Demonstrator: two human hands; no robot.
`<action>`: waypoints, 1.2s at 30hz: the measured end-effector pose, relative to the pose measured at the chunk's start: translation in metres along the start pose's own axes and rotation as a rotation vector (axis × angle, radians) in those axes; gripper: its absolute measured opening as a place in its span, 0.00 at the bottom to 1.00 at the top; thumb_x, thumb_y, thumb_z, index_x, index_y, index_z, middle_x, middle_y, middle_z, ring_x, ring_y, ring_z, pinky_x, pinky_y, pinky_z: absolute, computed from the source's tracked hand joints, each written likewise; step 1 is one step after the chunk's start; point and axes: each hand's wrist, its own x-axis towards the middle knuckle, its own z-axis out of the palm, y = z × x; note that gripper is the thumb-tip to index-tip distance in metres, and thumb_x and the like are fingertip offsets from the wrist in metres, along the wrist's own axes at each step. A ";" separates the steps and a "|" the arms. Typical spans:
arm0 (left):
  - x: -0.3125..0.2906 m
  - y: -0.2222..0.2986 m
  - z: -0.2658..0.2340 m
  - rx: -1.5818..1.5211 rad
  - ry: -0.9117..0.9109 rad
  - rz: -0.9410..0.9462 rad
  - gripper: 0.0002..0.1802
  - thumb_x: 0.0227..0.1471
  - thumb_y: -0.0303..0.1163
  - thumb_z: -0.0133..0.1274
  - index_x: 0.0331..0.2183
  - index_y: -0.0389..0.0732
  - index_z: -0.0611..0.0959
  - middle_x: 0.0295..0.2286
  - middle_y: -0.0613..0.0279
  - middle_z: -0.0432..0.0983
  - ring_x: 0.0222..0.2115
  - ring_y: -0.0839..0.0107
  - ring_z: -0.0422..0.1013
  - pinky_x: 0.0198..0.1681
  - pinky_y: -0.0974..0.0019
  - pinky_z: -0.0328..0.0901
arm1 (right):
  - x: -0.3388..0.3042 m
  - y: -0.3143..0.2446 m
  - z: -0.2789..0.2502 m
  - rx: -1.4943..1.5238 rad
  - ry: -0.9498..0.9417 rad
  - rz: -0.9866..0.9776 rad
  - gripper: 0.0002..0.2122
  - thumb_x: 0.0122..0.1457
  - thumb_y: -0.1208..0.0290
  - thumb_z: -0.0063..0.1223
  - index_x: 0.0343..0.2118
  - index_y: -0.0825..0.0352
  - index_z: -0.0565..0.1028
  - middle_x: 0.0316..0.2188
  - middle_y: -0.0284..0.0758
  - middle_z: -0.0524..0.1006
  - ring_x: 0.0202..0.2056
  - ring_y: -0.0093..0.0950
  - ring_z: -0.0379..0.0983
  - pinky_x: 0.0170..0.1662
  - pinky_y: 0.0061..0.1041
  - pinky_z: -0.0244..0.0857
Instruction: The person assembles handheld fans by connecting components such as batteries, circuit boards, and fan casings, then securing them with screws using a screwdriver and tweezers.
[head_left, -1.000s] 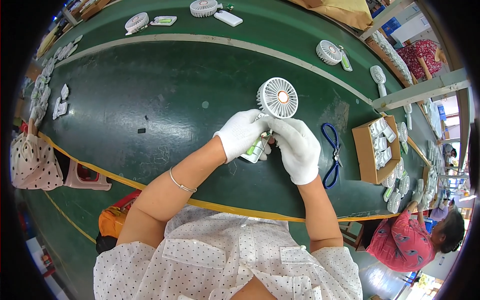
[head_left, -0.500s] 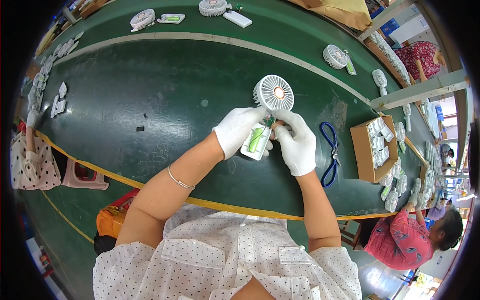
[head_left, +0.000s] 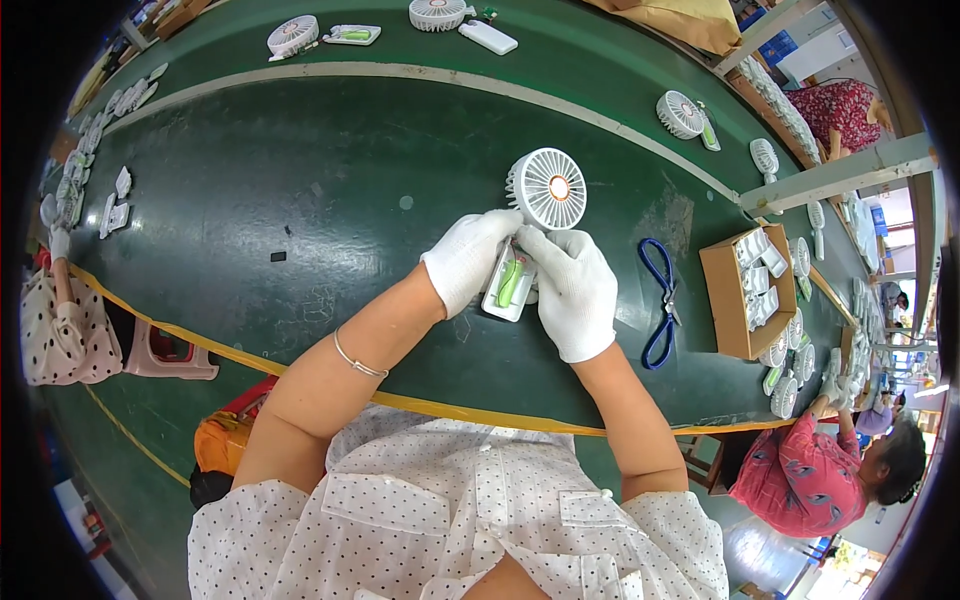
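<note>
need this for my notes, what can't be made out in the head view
Head view: join of white fan and open white handle, hidden by the fingers of left hand and right hand.
Head view: bottom of cardboard box, hidden by white parts inside it.
Head view: details of far-left white pieces, too small.
Head view: brown sheet, cut off by upper edge.

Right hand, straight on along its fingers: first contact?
Likely the left hand, near its fingertips by the white fan head; the right hand may be touching it, depth unclear.

The green table (head_left: 300, 170) carries 1 blue-handled tool (head_left: 670, 297) and a carton (head_left: 727, 308).
</note>
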 end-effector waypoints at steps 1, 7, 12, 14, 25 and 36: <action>-0.001 0.001 0.001 0.002 -0.001 -0.003 0.15 0.63 0.32 0.43 0.46 0.33 0.76 0.39 0.55 0.76 0.39 0.68 0.75 0.44 0.64 0.71 | 0.000 0.000 0.000 -0.033 -0.015 -0.014 0.16 0.51 0.80 0.55 0.43 0.57 0.81 0.33 0.36 0.77 0.35 0.37 0.76 0.37 0.31 0.70; -0.007 0.004 0.009 0.483 -0.083 0.421 0.23 0.64 0.47 0.43 0.46 0.38 0.77 0.38 0.61 0.77 0.40 0.71 0.74 0.45 0.62 0.70 | -0.002 0.004 0.004 0.039 0.008 -0.040 0.16 0.50 0.81 0.56 0.43 0.58 0.80 0.34 0.37 0.77 0.34 0.37 0.75 0.37 0.30 0.70; -0.009 0.019 0.010 0.132 -0.044 -0.127 0.28 0.63 0.49 0.48 0.50 0.32 0.76 0.40 0.58 0.78 0.38 0.69 0.77 0.43 0.65 0.73 | -0.003 0.010 0.009 0.330 0.056 0.138 0.19 0.51 0.83 0.56 0.48 0.64 0.76 0.34 0.35 0.78 0.35 0.29 0.76 0.38 0.27 0.70; -0.008 0.019 0.008 0.190 -0.073 -0.146 0.24 0.62 0.43 0.52 0.48 0.30 0.77 0.39 0.56 0.79 0.38 0.67 0.78 0.42 0.66 0.74 | -0.004 0.010 0.009 0.514 0.024 0.349 0.20 0.52 0.84 0.55 0.50 0.65 0.74 0.34 0.34 0.78 0.36 0.26 0.76 0.38 0.25 0.70; -0.001 -0.010 0.029 -0.284 -0.014 0.183 0.15 0.62 0.29 0.51 0.49 0.32 0.76 0.43 0.59 0.75 0.45 0.72 0.72 0.48 0.66 0.68 | 0.001 0.008 0.019 0.267 0.138 0.168 0.34 0.49 0.74 0.62 0.61 0.66 0.64 0.56 0.46 0.67 0.59 0.44 0.63 0.60 0.37 0.62; -0.004 -0.011 0.029 -0.107 0.021 0.230 0.17 0.62 0.30 0.51 0.48 0.28 0.75 0.42 0.57 0.75 0.42 0.71 0.73 0.48 0.64 0.70 | 0.014 0.020 -0.001 0.932 -0.057 0.474 0.24 0.54 0.78 0.51 0.57 0.74 0.69 0.52 0.41 0.74 0.54 0.30 0.72 0.57 0.27 0.64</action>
